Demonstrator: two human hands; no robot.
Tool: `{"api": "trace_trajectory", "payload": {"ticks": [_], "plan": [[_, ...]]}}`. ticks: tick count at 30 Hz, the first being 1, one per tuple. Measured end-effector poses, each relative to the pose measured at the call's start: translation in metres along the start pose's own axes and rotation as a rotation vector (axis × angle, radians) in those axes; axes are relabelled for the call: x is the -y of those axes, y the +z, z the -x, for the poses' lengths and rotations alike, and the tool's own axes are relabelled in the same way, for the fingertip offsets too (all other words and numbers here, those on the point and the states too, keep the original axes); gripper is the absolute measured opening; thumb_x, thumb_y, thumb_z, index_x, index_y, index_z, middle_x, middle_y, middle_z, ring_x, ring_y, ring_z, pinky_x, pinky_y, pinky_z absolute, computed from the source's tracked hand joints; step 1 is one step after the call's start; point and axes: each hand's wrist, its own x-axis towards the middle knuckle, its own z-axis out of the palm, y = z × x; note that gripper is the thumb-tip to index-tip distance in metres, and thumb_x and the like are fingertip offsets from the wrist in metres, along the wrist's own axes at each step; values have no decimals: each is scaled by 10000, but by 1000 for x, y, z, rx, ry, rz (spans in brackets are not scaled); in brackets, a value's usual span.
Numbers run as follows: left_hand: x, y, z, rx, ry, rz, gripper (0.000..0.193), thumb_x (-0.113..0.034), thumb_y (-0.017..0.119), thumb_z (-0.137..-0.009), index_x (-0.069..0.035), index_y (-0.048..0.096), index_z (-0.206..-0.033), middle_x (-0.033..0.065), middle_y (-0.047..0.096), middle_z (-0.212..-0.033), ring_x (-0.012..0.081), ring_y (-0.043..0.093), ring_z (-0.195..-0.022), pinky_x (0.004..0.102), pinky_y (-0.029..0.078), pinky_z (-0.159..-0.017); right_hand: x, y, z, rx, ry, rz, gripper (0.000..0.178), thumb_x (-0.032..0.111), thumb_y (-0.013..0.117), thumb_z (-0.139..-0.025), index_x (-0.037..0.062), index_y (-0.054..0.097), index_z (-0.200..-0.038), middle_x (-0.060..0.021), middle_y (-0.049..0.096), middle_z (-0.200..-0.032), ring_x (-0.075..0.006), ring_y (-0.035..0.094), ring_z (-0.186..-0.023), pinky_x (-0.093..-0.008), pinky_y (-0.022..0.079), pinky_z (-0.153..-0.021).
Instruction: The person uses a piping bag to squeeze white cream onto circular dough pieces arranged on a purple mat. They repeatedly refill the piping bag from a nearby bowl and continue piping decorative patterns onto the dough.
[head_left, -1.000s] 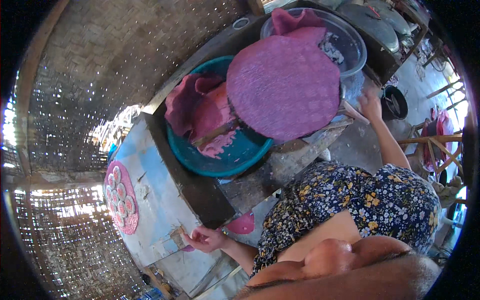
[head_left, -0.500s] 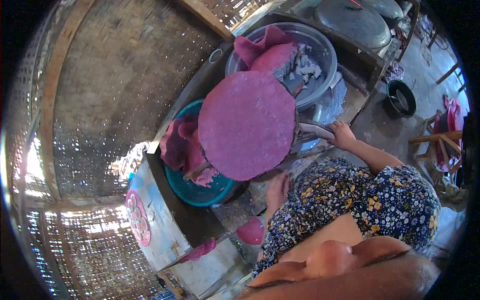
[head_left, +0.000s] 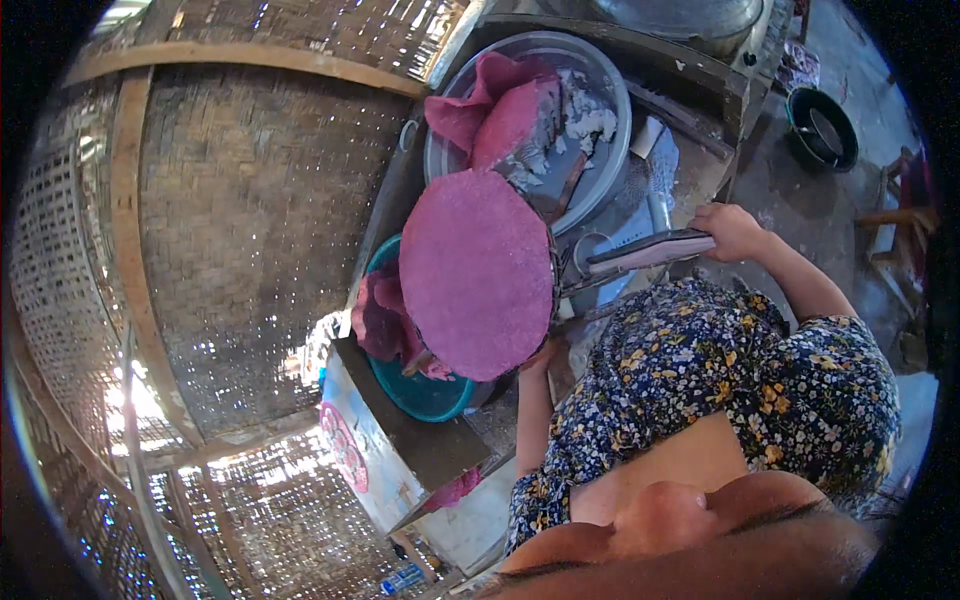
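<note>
A flat, round, pink-surfaced disc [head_left: 478,275] with a dark rim is held tilted in front of me. A long dark and grey flat bar [head_left: 650,250] runs from its right side, like a handle; I cannot see clearly how the two join. My right hand [head_left: 732,232] is closed round the bar's outer end. Partly behind the disc's lower right rim is my left hand [head_left: 541,356], its fingers hidden. Left of the disc, folded pink cloth [head_left: 378,318] lies in a teal basin [head_left: 432,402].
A large grey basin [head_left: 612,150] at the back holds pink cloth [head_left: 515,110] and white lumps [head_left: 590,122]. Farther back sits a big metal pot [head_left: 690,18]. A black tub [head_left: 822,128] stands on the floor at right. A woven wall [head_left: 270,210] closes off the left.
The disc looks narrower and more steeply tilted, showing more of the bar. My right hand has moved right and up in the view. My left hand has come up to the rim. The view has shifted.
</note>
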Motion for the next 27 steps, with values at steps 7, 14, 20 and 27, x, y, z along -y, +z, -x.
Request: {"api": "trace_trajectory", "payload": {"ticks": [7,14,20,27], "plan": [[0,-18,14,-17,-51,40,785,-412,691,-622,-52,365,-1239,218,428,-1186,418,389,-1100,495,304,-925,-1,4,13,-176,78,-66,443,166,626,-576,73,573,-1006,-110,556,-954,-303,535,-939,-394,451,-800],[5,-32,60,-46,-157,139,803,-433,712,-577,-63,397,-1217,211,455,-1154,416,396,-1092,508,299,-921,3,14,-13,-213,64,-20,450,174,613,-609,71,555,-1043,-112,555,-963,-304,525,-955,-402,452,-790],[18,6,98,-130,-290,84,843,-404,730,-551,-88,361,-1240,206,426,-1188,423,349,-1130,573,220,-944,50,46,-47,-459,-383,215,361,202,618,-655,48,563,-977,-85,556,-940,-256,495,-973,-390,428,-807],[-16,0,64,-239,-184,104,790,-380,703,-619,-84,335,-1252,219,408,-1206,415,335,-1153,603,186,-951,76,114,-97,-162,-553,321,378,164,576,-675,57,552,-1037,-84,563,-918,-249,565,-853,-371,480,-711]]}}
